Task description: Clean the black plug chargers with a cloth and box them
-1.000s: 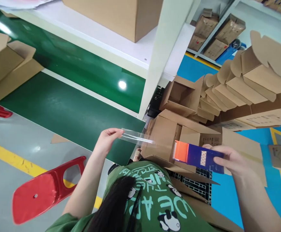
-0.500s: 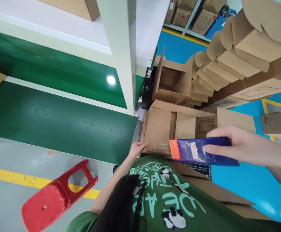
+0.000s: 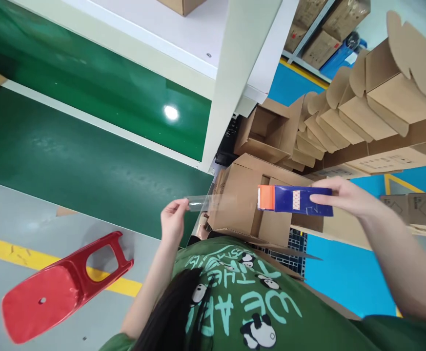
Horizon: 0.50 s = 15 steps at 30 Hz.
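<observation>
My right hand (image 3: 335, 196) grips a blue tape dispenser (image 3: 302, 201) with an orange front edge, held above an open cardboard box (image 3: 239, 195). Between its closed fingertips my left hand (image 3: 175, 219) pinches the end of a clear tape strip (image 3: 198, 203). That strip stretches rightward over the box's left side towards the dispenser and is hard to see over the cardboard. The box's upper flaps stand partly raised.
A green-topped bench (image 3: 88, 161) with a white post (image 3: 231, 78) lies left. Behind is a smaller open box (image 3: 266, 129); a row of open cartons (image 3: 348, 112) runs right. A red stool (image 3: 44, 297) lies on the floor at lower left.
My left hand has moved left and up off the box edge, drawing out the tape. My right hand and the dispenser have shifted slightly up and left. The camera view has turned somewhat.
</observation>
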Tool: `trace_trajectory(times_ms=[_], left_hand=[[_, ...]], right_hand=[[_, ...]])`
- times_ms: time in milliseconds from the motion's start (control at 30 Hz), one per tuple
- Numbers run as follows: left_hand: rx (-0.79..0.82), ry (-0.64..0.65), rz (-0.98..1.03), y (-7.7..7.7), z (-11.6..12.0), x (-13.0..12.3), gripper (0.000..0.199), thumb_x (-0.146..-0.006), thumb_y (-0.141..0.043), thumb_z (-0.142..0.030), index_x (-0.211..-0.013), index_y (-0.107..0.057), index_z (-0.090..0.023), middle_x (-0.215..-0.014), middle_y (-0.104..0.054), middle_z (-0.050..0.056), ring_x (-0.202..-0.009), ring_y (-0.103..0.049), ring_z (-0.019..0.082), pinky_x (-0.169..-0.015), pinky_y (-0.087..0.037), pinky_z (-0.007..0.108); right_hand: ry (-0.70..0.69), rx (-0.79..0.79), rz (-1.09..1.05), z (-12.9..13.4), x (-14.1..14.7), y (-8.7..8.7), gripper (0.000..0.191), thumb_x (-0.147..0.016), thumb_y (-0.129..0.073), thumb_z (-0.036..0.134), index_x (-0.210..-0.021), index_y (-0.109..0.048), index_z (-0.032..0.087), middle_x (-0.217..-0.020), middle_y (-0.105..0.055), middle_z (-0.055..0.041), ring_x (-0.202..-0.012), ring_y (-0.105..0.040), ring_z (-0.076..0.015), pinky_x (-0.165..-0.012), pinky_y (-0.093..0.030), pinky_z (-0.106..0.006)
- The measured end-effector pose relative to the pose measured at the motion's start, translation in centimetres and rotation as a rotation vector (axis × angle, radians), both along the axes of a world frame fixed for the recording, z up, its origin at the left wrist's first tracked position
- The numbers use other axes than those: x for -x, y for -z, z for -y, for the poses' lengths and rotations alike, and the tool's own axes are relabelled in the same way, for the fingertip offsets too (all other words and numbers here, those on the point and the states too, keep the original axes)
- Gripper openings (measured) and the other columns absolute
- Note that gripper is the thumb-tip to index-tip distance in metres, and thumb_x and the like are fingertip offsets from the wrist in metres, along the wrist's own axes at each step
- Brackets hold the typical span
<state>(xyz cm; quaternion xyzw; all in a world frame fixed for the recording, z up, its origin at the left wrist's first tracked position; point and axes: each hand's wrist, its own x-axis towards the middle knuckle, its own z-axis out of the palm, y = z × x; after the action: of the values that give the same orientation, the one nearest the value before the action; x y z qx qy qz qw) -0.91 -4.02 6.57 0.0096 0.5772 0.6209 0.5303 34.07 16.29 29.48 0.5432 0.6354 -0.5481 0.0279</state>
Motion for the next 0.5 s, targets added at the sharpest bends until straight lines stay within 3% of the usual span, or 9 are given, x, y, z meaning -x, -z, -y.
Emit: trace_trajectory(times_ms=[100, 200, 333, 500], left_hand=[[-0.032, -0.057, -0.026, -3.2, 0.2, 1.8, 0.014, -0.093, -0.067, -0.027, -0.097, -0.065, -0.014, -0.092, -0.067, 0.001, -0.078, -0.064, 0.012, -0.072, -0.057, 0.029], [-0.011, -0.026, 0.067, -4.7, 0.7, 0.0, 0.013, -0.093, -0.067, -0.026, -0.092, -0.064, -0.013, -0.083, -0.064, -0.002, -0.070, -0.061, 0.010, -0.068, -0.055, 0.027], [0.124, 0.108, 0.336, -3.7, 2.4, -5.2, 0.018, -0.095, -0.064, -0.030, -0.089, -0.062, -0.013, -0.076, -0.060, -0.003, -0.065, -0.059, 0.010, -0.064, -0.055, 0.026], [0.283, 0.201, 0.594, -0.6, 3.1, -9.2, 0.019, -0.096, -0.063, -0.033, -0.097, -0.063, -0.014, -0.081, -0.062, -0.001, -0.066, -0.059, 0.010, -0.064, -0.055, 0.026]], right_hand=[[0.138, -0.056, -0.105, -1.7, -1.7, 5.5, 0.043, -0.075, -0.080, 0.056, -0.081, -0.071, 0.014, -0.077, -0.070, -0.0019, -0.070, -0.064, -0.0138, -0.066, -0.054, -0.027], [0.252, -0.097, -0.192, -4.0, -2.3, 10.9, 0.033, -0.094, -0.064, 0.046, -0.098, -0.066, 0.014, -0.097, -0.069, -0.0036, -0.087, -0.066, -0.0151, -0.081, -0.057, -0.034], [0.319, -0.085, -0.278, -8.0, -2.4, 16.1, 0.030, -0.096, -0.062, 0.042, -0.109, -0.065, 0.015, -0.111, -0.067, -0.0066, -0.103, -0.065, -0.0188, -0.092, -0.056, -0.040], [0.310, 0.024, -0.308, -12.1, -2.9, 20.3, 0.032, -0.096, -0.062, 0.043, -0.109, -0.066, 0.014, -0.111, -0.068, -0.0065, -0.103, -0.066, -0.0189, -0.093, -0.055, -0.041]])
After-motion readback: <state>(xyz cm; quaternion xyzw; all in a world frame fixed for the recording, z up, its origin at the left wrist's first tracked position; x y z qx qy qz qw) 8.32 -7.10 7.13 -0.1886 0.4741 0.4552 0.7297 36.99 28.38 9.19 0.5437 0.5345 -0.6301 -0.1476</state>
